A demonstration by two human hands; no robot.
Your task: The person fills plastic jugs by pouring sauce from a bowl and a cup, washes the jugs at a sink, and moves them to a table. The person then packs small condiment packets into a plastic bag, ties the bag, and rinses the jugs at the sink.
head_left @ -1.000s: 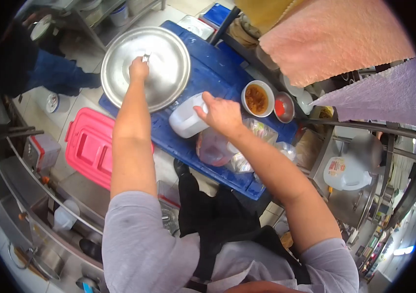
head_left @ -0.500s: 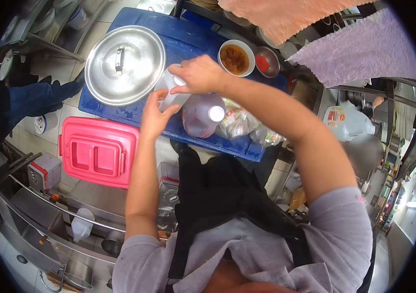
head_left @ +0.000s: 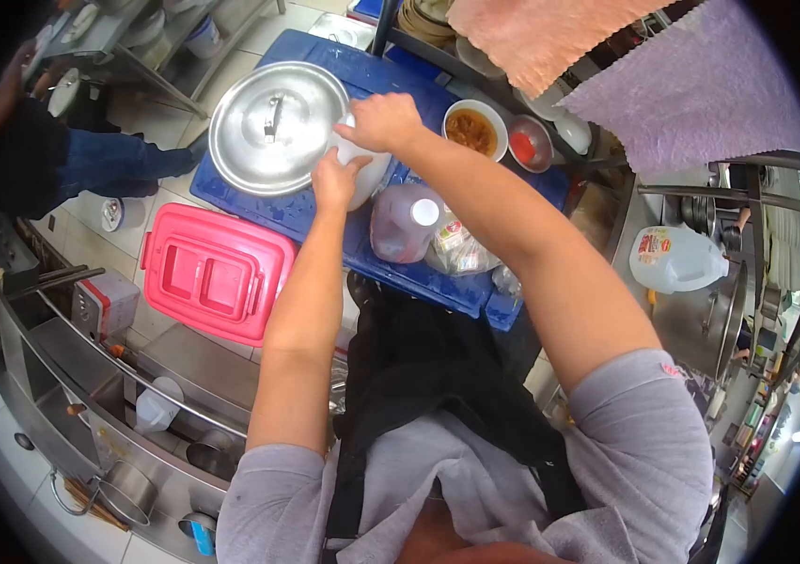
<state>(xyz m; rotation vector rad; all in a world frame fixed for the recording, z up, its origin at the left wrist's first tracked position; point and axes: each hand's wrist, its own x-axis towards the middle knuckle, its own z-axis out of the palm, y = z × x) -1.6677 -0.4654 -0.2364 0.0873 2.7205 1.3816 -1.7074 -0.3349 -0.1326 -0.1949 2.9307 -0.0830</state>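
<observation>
A whitish translucent plastic jug [head_left: 368, 183] stands on the blue lid-like surface [head_left: 301, 211], beside a large round metal pot lid [head_left: 248, 155]. My right hand [head_left: 383, 122] is closed over the top of the jug, hiding its mouth. Lower down, my left hand [head_left: 335, 179] grips the jug's near side, thumb pointing toward its neck. To the right of the jug sit a second jug [head_left: 395, 228] with purplish-brown contents and a white cap, and a clear plastic bag [head_left: 461, 246] of small packets.
A white bowl of brown food [head_left: 475, 130] and a metal bowl with something red [head_left: 530, 144] stand at the back right. A pink plastic lid [head_left: 221, 273] lies at the left. Another person's leg [head_left: 123, 167] shows at far left. Towels [head_left: 691, 85] hang upper right.
The view has shifted, so most things appear farther right. My right hand has moved from the jug's handle area onto its top; my left hand stays at its side.
</observation>
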